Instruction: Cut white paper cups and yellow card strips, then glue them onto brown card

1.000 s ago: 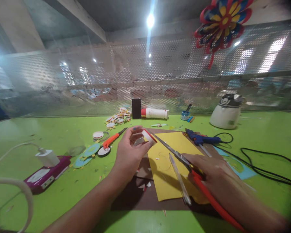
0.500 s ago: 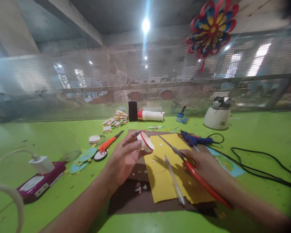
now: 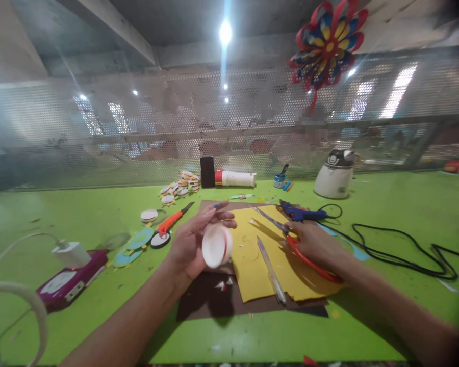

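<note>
My left hand [image 3: 196,234] holds a short white paper cup piece with a red stripe [image 3: 217,246] over the brown sheet. Its round white face is tilted toward me, and my fingers extend behind it. In my right hand [image 3: 310,240] is a pair of red-handled scissors [image 3: 316,267], blades pointing forward and left over a yellow sheet [image 3: 248,280]. A clear pen [image 3: 271,270] lies on that sheet, left of the scissors. Small white and red paper scraps [image 3: 221,286] lie on the brown sheet [image 3: 197,305] beneath.
An orange knife [image 3: 171,223], pale blue discs [image 3: 139,239] and a purple power strip [image 3: 73,278] are left. Cup pieces [image 3: 179,187], a phone [image 3: 207,172] and stacked cups [image 3: 235,179] stand behind. A blue glue gun [image 3: 304,211], black cable [image 3: 401,250] and white container [image 3: 333,176] are right.
The cup piece has turned so that its round face points toward me, and has come lower and nearer. The scissors have shifted slightly. The whole view has moved a little.
</note>
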`<state>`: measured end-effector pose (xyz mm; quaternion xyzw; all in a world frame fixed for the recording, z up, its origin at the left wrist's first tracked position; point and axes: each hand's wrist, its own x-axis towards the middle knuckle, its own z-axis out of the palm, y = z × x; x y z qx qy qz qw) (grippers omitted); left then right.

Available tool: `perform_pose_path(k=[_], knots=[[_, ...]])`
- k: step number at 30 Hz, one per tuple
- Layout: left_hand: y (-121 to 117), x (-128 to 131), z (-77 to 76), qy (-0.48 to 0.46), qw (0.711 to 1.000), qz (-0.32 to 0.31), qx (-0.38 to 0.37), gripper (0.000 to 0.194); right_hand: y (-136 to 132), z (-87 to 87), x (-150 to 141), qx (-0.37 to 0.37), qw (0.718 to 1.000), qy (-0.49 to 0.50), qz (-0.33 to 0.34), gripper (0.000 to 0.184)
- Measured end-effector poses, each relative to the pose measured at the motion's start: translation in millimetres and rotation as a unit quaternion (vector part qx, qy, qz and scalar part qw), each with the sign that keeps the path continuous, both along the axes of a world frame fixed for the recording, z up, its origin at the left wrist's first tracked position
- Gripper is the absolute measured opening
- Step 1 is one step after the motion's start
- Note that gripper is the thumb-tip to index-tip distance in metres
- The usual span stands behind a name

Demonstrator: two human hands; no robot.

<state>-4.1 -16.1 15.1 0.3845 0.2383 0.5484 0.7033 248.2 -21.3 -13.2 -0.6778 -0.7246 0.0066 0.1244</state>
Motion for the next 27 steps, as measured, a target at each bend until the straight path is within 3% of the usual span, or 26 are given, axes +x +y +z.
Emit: perform_pose_path(k=[4, 7, 9, 15, 20, 23, 26, 27], knots=[[7.3, 13.6, -22.3, 0.059, 0.998, 0.023, 0.023, 0.021, -4.4, -5.5, -10.5, -0.011, 0.999, -0.042, -0.024, 0.032], [20.1, 17.3, -46.2, 0.106, 0.991, 0.076, 0.034, 0.019, -4.1, -9.2, -14.4, -0.028, 0.997, -0.067, -0.035, 0.037], [26.7, 15.1, -54.0, 0.124, 0.985, 0.114, 0.04, 0.019, -1.9, -9.7, -12.7, -0.042, 0.996, -0.073, -0.029, 0.036], [21.5, 12.7, -43.6, 0.182, 0.971, 0.124, 0.096, 0.016, -2.3, -2.4, 0.5, -0.052, 0.995, -0.079, 0.004, 0.049], [15.7, 17.3, -48.2, 0.235, 0.959, 0.095, 0.125, 0.016, -9.2, 11.1, 12.5, -0.039, 0.991, -0.119, 0.044, 0.056], [16.8, 16.9, -50.5, 0.251, 0.952, 0.101, 0.14, 0.014, -34.2, 27.8, 13.3, -0.04, 0.988, -0.114, 0.097, 0.042], [19.0, 16.2, -50.9, 0.252, 0.95, 0.108, 0.149, 0.012, -90.5, 37.2, 0.6, 0.065, 0.989, -0.056, 0.123, 0.036], [19.7, 16.1, -51.3, 0.253, 0.949, 0.112, 0.151, 0.012, -112.9, 33.0, -6.4, 0.074, 0.974, 0.023, 0.211, 0.031]])
